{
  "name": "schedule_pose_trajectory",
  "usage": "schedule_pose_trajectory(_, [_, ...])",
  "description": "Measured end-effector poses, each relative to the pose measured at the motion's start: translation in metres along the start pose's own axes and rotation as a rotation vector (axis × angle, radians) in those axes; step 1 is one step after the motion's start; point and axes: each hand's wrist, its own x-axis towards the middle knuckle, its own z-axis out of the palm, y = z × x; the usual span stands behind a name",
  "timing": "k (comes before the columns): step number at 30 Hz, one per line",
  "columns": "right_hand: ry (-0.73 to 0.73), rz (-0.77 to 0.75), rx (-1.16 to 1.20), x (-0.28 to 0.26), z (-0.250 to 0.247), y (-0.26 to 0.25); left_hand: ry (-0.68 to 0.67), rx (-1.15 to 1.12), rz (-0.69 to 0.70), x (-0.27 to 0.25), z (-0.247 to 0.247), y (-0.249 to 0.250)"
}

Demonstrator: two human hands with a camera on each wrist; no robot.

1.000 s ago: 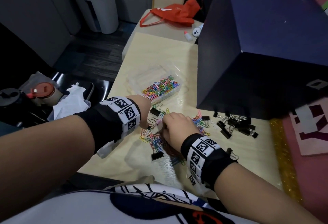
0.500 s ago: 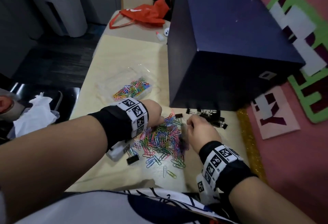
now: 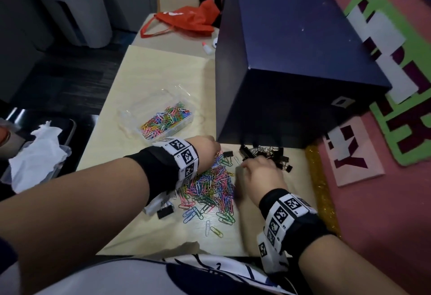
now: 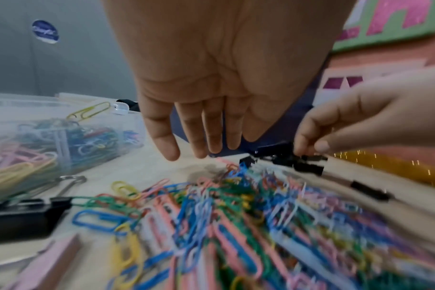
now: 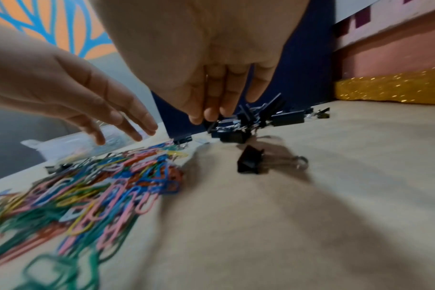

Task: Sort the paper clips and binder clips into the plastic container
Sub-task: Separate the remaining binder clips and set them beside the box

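Note:
A heap of coloured paper clips (image 3: pixel 210 187) lies on the pale table (image 3: pixel 163 73), also seen in the wrist views (image 4: pixel 236 215) (image 5: pixel 99 186). Behind it stands the clear plastic container (image 3: pixel 130 117) with paper clips in one side (image 4: pixel 62 141). Black binder clips (image 3: pixel 282 159) are bunched against the blue box. My left hand (image 3: pixel 215 150) hovers flat over the heap's far edge, fingers straight (image 4: pixel 201 151). My right hand (image 3: pixel 243 165) pinches a black binder clip at the bunch (image 4: pixel 308 149) (image 5: pixel 209 117). Single binder clips lie loose (image 3: pixel 165 210) (image 5: pixel 250 161).
A large dark blue box (image 3: pixel 291 73) walls off the table's right rear. A red bag (image 3: pixel 186 21) and a small glue bottle (image 3: pixel 206 48) lie far back. A gold glitter strip (image 3: pixel 319 189) and pink boards border the right edge. Crumpled tissue (image 3: pixel 35 154) sits off the table's left.
My right hand has moved from the paper clip heap rightward and away to the bunch of binder clips. The left hand has stayed at the heap's far edge. The head view has swung right.

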Motion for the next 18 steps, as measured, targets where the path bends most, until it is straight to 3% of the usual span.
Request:
schedule_pose_trajectory(6, [-0.223,-0.001,-0.122,0.001,0.006,-0.014,0.014,0.187,0.062,0.001,0.019,0.006])
schedule_pose_trajectory(11, [-0.188,0.025,-0.088,0.002,0.006,-0.015,0.058,0.198,0.108,-0.003,0.023,0.001])
schedule_pose_trajectory(14, [-0.232,0.039,-0.102,0.004,0.004,-0.018,0.004,0.244,0.119,-0.009,0.024,0.0])
schedule_pose_trajectory(18, [-0.185,0.038,-0.183,0.007,0.003,-0.024,-0.053,0.261,0.151,-0.016,0.027,0.0])
